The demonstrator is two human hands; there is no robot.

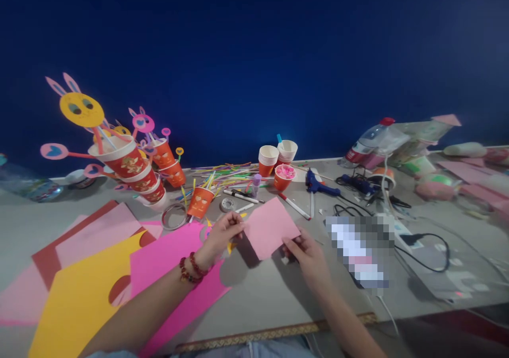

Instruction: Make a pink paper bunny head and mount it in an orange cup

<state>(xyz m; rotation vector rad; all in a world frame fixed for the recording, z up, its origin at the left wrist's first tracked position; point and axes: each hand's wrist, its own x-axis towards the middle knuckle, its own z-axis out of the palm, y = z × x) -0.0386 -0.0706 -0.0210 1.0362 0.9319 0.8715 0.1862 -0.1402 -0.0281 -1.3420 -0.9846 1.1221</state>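
A square piece of light pink paper (271, 228) is held up above the grey table, tilted. My left hand (225, 234), with red bead bracelets on its wrist, pinches the paper's left corner. At the right corner my right hand (303, 249) grips the sheet between thumb and fingers. Something small and dark shows by the right fingers, too unclear to name. Beneath my left forearm lie a magenta sheet (170, 273) and a yellow sheet (79, 289) with round cutouts.
Decorated cup figures (133, 167) stand at the left. Straws (226, 175), a marker (295, 207), a tape roll (228, 204) and an orange cup (200, 202) lie ahead. To the right are a blue glue gun (322, 187), cables, a blurred-out object (360, 249) and a bottle (368, 143).
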